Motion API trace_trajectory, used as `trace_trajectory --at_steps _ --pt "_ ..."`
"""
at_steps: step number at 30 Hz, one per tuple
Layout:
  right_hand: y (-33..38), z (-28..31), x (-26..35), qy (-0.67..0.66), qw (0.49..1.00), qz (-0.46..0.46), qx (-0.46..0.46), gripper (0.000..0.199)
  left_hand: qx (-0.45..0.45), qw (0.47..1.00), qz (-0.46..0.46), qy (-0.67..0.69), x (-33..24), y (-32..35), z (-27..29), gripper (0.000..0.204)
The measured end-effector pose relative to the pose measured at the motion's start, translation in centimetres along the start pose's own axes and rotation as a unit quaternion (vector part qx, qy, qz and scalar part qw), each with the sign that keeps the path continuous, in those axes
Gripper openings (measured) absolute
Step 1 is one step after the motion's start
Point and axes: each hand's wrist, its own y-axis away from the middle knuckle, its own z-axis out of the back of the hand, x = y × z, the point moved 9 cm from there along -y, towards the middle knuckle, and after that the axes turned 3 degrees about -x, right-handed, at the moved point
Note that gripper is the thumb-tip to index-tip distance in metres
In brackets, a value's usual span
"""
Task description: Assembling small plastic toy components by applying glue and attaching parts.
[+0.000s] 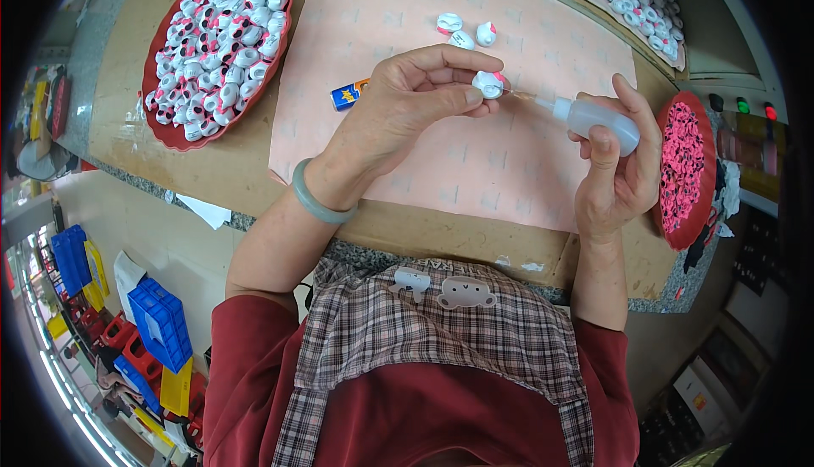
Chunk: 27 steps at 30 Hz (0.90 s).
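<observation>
My left hand (403,98) pinches a small white moulded piece (487,84) with a bit of pink on it, between thumb and fingers. In my right hand (619,166) lies a translucent white squeeze bottle (602,125), tilted with its thin nozzle toward the piece. The nozzle's tip is at or very near the piece; contact is hard to make out. Beyond my left hand, a few similar white and pink pieces (449,22) rest on the pale pink sheet (509,170). A small blue and orange cylinder (345,96), like a battery, sits partly behind my left wrist.
At the left stands a red scalloped tray (286,22) heaped with white, pink and black pieces. A red bowl (710,162) of small pink and black parts is at the right. More white pieces (636,13) line the far right. Blue crates (159,323) stand lower left.
</observation>
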Motion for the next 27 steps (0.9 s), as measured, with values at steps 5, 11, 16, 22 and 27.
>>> trace_trajectory --at_steps 5,11,16,22,27 --pt "0.00 -0.03 -0.09 -0.003 1.000 0.002 0.002 0.036 0.000 1.000 0.004 0.006 0.01 0.02 0.01 0.029" --pt "0.07 -0.09 -0.17 -0.004 1.000 0.000 0.006 0.036 -0.008 1.000 -0.001 0.014 0.00 -0.05 0.28 0.029" --pt "0.08 -0.16 -0.20 0.004 1.000 -0.004 0.014 0.036 -0.021 0.999 -0.004 0.024 -0.08 -0.18 0.37 0.027" --pt "-0.02 -0.39 -0.17 0.002 1.000 -0.007 0.025 0.036 -0.015 1.000 0.009 0.018 0.20 0.00 0.26 0.029" --pt "0.11 -0.61 -0.27 -0.012 1.000 -0.013 0.020 0.036 -0.019 0.999 0.025 0.036 0.52 -0.02 0.11 0.025"
